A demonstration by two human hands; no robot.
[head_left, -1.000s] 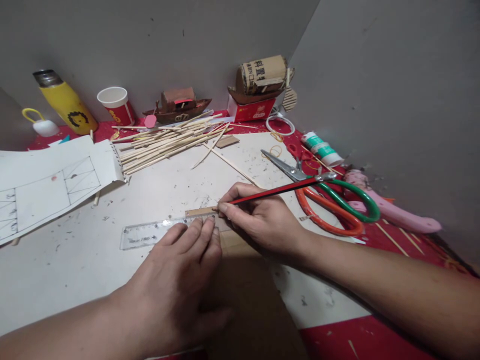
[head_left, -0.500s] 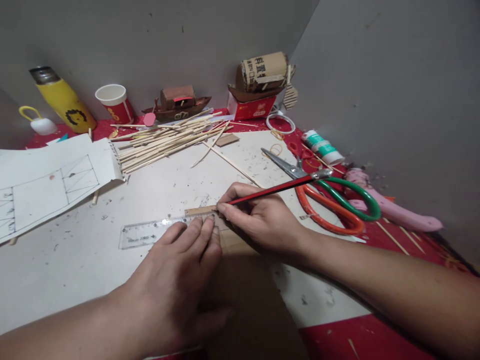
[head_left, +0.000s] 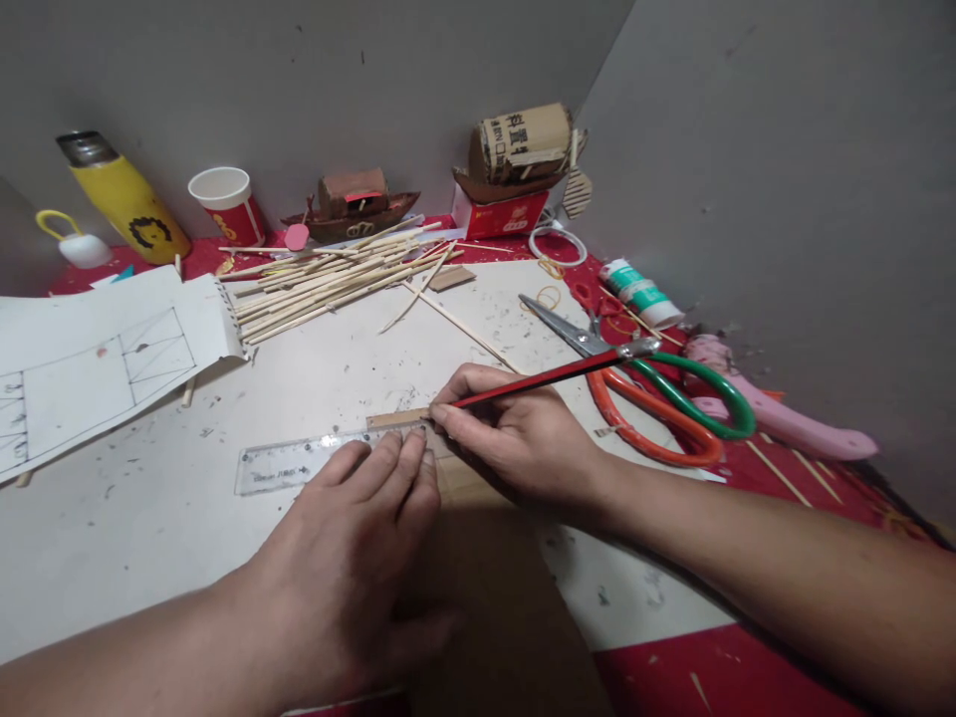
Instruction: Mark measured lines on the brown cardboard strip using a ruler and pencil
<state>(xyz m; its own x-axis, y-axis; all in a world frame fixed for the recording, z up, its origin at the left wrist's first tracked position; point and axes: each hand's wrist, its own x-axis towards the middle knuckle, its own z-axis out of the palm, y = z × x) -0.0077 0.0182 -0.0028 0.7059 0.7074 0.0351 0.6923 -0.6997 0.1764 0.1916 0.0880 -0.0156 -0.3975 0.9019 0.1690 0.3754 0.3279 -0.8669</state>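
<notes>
A clear plastic ruler (head_left: 276, 468) lies across a brown cardboard sheet (head_left: 500, 588) and juts out past it on the left. My left hand (head_left: 365, 528) presses on the ruler from above, its fingers stretched out flat and its thumb over the cardboard in shadow. In a writing grip, my right hand (head_left: 515, 428) holds a red-and-black pencil (head_left: 545, 378) that slants up to the right. The pencil tip is hidden behind the fingers, close to the ruler's upper edge. A narrow cardboard strip (head_left: 395, 419) shows beyond that edge.
Large scissors (head_left: 583, 341) with orange and green handles lie right of my right hand. Bamboo sticks (head_left: 336, 284) are piled behind, near two cardboard boats (head_left: 351, 204), a paper cup (head_left: 228, 204) and a yellow bottle (head_left: 134, 204). A drawing (head_left: 82, 349) lies left.
Both hands, the ruler and the pencil keep almost the same places. The whole view has shifted very slightly.
</notes>
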